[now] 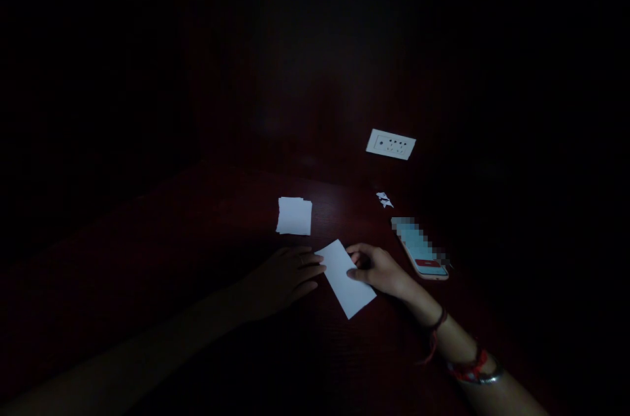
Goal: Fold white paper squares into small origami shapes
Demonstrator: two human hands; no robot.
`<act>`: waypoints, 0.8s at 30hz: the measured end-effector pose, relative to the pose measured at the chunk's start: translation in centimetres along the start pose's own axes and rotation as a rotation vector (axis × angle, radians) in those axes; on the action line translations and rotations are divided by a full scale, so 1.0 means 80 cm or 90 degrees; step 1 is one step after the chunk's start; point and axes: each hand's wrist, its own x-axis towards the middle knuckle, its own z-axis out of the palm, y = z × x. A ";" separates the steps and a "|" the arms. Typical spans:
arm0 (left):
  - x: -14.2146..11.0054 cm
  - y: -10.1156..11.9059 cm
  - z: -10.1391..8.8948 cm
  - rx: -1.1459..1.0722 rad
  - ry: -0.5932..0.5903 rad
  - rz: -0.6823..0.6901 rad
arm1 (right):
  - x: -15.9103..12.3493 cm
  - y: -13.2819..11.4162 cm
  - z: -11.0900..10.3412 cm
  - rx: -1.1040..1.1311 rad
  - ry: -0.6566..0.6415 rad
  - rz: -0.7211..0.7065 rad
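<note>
In a very dark room, the left hand (285, 278) lies low over a dark red bench (221, 219), palm down and fingers loosely extended, their tips at the left edge of a white paper sheet (344, 278), seemingly to steady it; whether they press on it, I cannot tell. Beyond that hand, toward the bench's far edge, sits a small stack of white papers (294, 216) with uneven edges, perhaps set aside there to leave working room. The single sheet lies slanted nearer the person; the right hand (381, 271) grasps its right side, thumb on top and the other fingers curled at the edge, probably so it can be turned or lifted. Farther right, near the bench's far edge, is a small crumpled scrap (384, 199), below a white wall socket (391, 144). Just beside the right hand, a lit phone (420, 249) lies face up in a pale case, its screen partly blurred. No container can be made out.
</note>
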 end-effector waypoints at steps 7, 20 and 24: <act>0.002 -0.003 0.009 0.025 0.002 0.000 | 0.022 0.008 0.011 0.089 0.037 -0.012; 0.006 -0.003 0.013 0.083 0.038 0.009 | 0.013 0.003 0.004 -0.140 0.038 -0.287; 0.006 -0.004 0.014 0.086 0.052 0.025 | 0.009 0.005 0.005 -0.210 0.003 -0.338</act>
